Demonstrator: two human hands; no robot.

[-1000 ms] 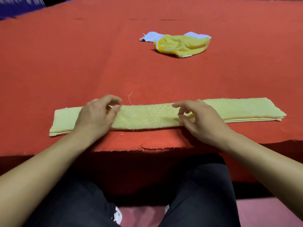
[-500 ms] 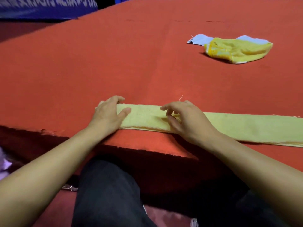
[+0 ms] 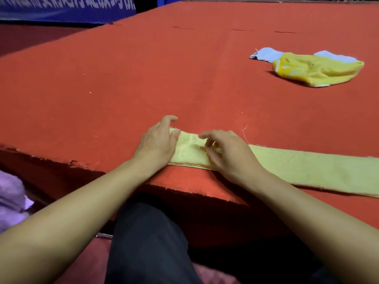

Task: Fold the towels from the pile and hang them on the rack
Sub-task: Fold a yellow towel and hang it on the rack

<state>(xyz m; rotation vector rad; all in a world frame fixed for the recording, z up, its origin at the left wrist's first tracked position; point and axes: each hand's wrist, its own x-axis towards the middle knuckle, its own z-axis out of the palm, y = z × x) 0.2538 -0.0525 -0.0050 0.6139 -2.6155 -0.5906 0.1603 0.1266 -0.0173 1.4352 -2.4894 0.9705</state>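
Observation:
A pale yellow towel, folded into a long narrow strip, lies along the near edge of the red table; its right end runs out of view. My left hand sits on the strip's left end, thumb on top and fingers bent over the far corner. Close beside it, my right hand pinches the top layer with curled fingers and thumb. The pile, a crumpled yellow towel over a light blue towel, lies far right. No rack is visible.
The table's frayed near edge runs diagonally in front of my dark-trousered knee. Purple cloth lies low at the left below the table. A blue banner stands beyond the far left corner.
Both hands have slid left along the strip to its left end and now sit close together. The view has turned left, so the pile appears further right.

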